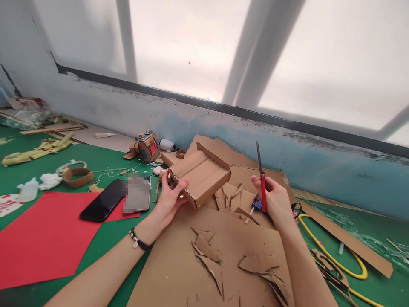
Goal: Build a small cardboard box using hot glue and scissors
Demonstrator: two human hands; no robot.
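My left hand (pixel 171 198) grips a small cardboard box-like piece (pixel 200 172) by its near left edge, holding it tilted above the work surface. Its raised rims show rough cut edges. In my right hand (pixel 276 198) are red-handled scissors (pixel 263 187), their blades pointing up and apart from the cardboard piece. Below both hands lies a large cardboard sheet (pixel 172 260) strewn with torn cardboard scraps (pixel 207 251). A blue glue gun (pixel 256 204) lies just behind my right hand, partly hidden by it.
Left on the green table (pixel 105 160) are red paper (pixel 54 238), a black phone (pixel 102 200), a second phone (pixel 137 194) and a cardboard ring (pixel 77 177). A cardboard model (pixel 145 146) stands by the wall. At right are a yellow cable (pixel 335 260) and a long cardboard strip (pixel 351 241).
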